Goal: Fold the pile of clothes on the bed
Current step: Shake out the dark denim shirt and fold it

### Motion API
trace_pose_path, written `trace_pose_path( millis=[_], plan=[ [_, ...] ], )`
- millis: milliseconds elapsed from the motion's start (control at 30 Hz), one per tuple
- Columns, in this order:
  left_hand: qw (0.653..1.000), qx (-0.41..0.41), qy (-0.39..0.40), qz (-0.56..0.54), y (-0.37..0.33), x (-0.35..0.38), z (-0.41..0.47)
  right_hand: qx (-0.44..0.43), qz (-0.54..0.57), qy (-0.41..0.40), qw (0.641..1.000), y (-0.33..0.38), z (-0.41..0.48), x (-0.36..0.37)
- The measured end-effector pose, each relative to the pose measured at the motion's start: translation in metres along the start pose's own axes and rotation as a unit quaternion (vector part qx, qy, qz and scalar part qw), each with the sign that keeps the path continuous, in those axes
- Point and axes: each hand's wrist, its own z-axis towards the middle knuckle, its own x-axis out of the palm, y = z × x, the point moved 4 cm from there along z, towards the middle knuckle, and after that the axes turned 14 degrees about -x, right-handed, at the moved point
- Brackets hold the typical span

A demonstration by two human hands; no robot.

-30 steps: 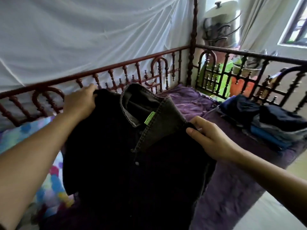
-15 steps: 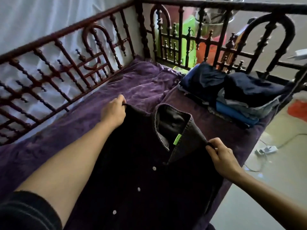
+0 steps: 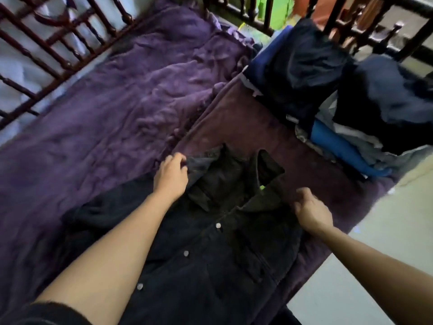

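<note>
Lying front-up on the near part of the purple bedcover (image 3: 105, 113), the dark button shirt (image 3: 210, 259) has come down from mid-air since a second ago. The left hand (image 3: 172, 178) and right hand (image 3: 311, 213) each pinch a shoulder beside the collar, so folding can likely begin. Farther off, folded clothes (image 3: 328, 78) sit stacked.

Black shirt (image 3: 210, 261) flat — folded stack (image 3: 351, 102) beyond.
</note>
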Motion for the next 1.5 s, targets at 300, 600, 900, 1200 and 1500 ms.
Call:
trace_pose_path(
  millis=[300, 600, 900, 1200, 1500],
  plan=[
    [0.944, -0.306, 0.123, 0.019, 0.243, 0.045, -0.123, -0.256, -0.105, 0.212, 0.937, 0.165, 0.017, 0.093],
    [0.861, -0.497, -0.022, -0.104, 0.42, 0.068, -0.124, -0.406, -0.193, 0.081, 0.89, 0.289, 0.085, 0.172],
    [0.857, -0.424, -0.1, -0.276, 0.443, 0.053, -0.01, -0.275, -0.133, -0.023, 0.952, 0.388, 0.172, 0.158],
    [0.934, -0.347, 0.081, 0.017, 0.438, 0.081, 0.022, -0.306, -0.124, 0.067, 0.941, 0.387, 0.19, 0.19],
    [0.912, -0.372, -0.106, -0.141, 0.411, 0.096, -0.154, -0.404, -0.137, 0.098, 0.899, 0.269, 0.066, 0.194]
  ],
)
